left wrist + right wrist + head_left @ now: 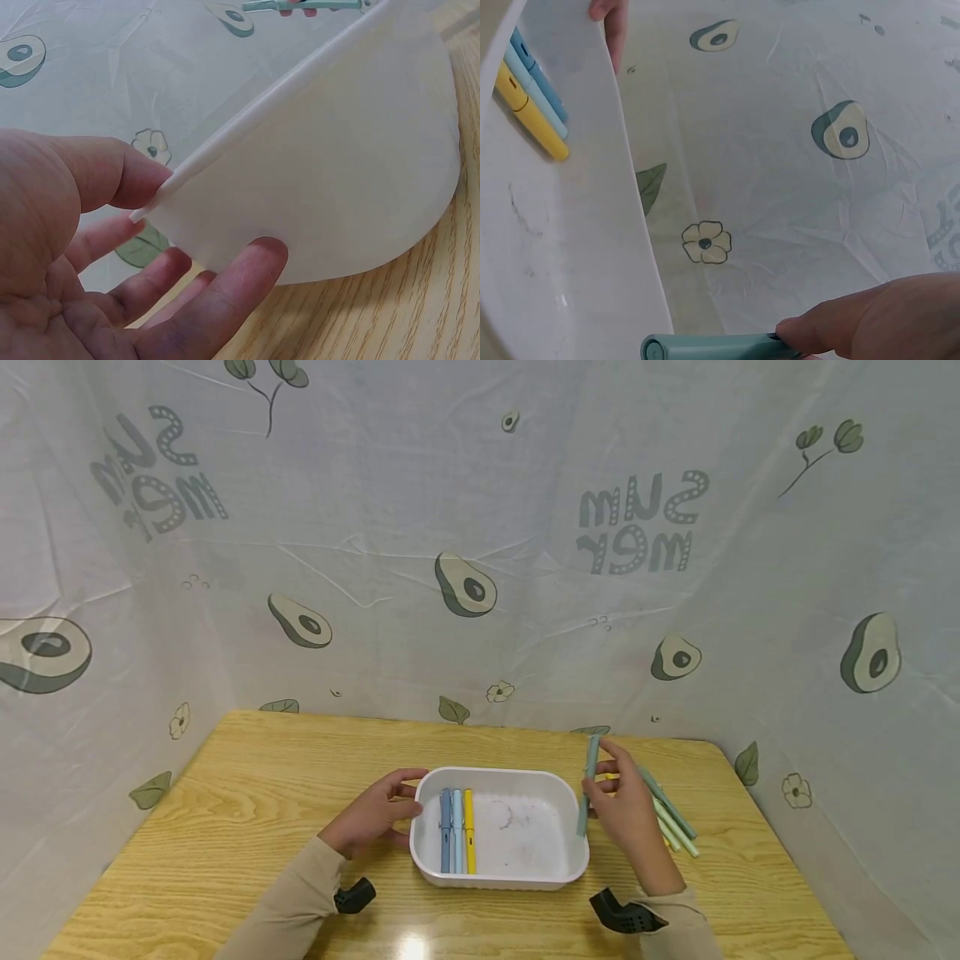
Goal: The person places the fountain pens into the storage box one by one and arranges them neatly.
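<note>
From where I stand, the tray (502, 882) sits on the table (300, 760) between the person's two hands, probably there so both can reach it easily. The left hand (378, 814) rests against its left end, fingers loosely spread, one tip at the rim and another against the outer wall; I take it as steadying the tray against sliding. The right hand (624, 802) pinches a teal pen (584, 814) at the tray's right end, above the rim, one end tipped up. Fingertips near its middle likely keep it balanced and easy to turn.

Inside, a dark blue pen (446, 831), a light blue pen (457, 831) and a yellow pen (470, 831) lie side by side near the left wall, which seems to keep them tidy and in line. The loose pens right of the tray lie aslant in a bunch, perhaps simply to be near the right hand.

Counting up: one tray, three pens in it, one pen in the fingers. On the table I make out at least four more: one teal (673, 810), two pale green (677, 829) and some yellow (665, 840) peeking out beneath; the hand covers part of the bunch, so I cannot tell whether more hide there. Each wrist wears one black camera (355, 896), two altogether.
</note>
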Tool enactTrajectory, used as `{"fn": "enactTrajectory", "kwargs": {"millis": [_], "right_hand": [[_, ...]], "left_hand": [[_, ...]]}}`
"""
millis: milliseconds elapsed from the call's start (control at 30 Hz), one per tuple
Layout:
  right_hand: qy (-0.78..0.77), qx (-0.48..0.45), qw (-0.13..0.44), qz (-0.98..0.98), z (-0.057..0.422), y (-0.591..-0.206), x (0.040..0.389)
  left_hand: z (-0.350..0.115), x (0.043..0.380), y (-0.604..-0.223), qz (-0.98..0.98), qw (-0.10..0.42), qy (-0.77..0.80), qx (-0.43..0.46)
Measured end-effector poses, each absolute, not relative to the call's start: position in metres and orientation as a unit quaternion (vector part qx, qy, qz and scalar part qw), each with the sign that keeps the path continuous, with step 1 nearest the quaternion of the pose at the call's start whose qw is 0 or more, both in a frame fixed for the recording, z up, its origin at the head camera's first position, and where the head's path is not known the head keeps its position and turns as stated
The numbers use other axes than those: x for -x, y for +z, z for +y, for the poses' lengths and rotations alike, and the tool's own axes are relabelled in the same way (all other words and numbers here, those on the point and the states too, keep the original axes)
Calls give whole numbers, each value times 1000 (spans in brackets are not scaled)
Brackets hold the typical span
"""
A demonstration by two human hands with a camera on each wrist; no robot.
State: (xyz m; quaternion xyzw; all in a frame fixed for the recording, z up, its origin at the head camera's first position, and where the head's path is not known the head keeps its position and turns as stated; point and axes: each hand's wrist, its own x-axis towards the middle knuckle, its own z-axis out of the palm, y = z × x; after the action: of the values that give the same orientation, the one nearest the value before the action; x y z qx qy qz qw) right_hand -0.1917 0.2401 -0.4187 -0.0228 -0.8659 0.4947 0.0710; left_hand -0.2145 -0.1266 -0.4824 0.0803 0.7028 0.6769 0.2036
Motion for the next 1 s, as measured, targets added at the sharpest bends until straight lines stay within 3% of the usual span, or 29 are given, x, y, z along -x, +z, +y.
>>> {"fn": "enactTrajectory", "kwargs": {"millis": [1000], "right_hand": [[493, -4, 15, -870, 200, -430, 183]], "left_hand": [[-128, 216, -483, 706, 204, 672, -86]]}}
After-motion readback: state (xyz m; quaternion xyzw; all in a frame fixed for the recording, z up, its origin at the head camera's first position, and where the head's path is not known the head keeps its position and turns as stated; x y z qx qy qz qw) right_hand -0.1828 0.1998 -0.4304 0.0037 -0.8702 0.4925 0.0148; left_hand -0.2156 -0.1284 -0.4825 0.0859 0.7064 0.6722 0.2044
